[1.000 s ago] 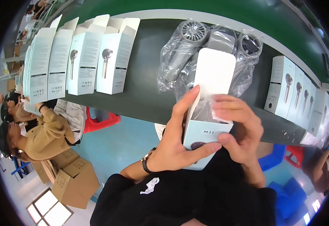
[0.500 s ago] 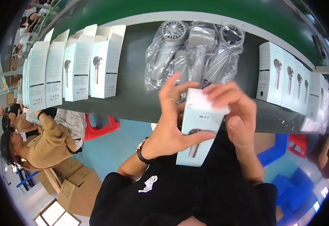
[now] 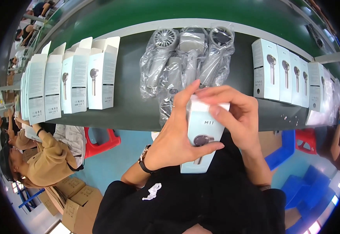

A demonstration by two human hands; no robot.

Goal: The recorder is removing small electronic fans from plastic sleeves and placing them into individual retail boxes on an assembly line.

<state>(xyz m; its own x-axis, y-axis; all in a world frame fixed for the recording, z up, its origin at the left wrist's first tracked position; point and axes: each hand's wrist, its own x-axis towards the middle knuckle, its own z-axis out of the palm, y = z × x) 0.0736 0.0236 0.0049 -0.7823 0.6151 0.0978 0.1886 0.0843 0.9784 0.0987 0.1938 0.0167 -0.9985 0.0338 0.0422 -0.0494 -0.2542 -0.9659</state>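
A pale blue carton (image 3: 207, 117) with a picture of a handheld fan on its front stands upright before my chest. My left hand (image 3: 174, 142) is closed round its left side, thumb across the front. At the carton's top, my right hand (image 3: 240, 115) curls over the upper edge, thumb on the front face and fingers along the top. The fingers partly hide the top flap. Just beyond my hands, several grey handheld fans (image 3: 172, 74) in clear plastic bags lie on the dark table (image 3: 133, 89).
Open-topped cartons (image 3: 102, 78) stand in a row at the left. More cartons (image 3: 267, 74) stand at the right, beside clear plastic bags (image 3: 331, 101). A person in a tan top (image 3: 57, 152) sits at the left near a red stool (image 3: 107, 144). Cardboard boxes (image 3: 82, 202) are on the floor.
The table and its contents have shifted slightly left in view. My right fingers have come down over the carton's top, and the white flap that stuck out there shows less.
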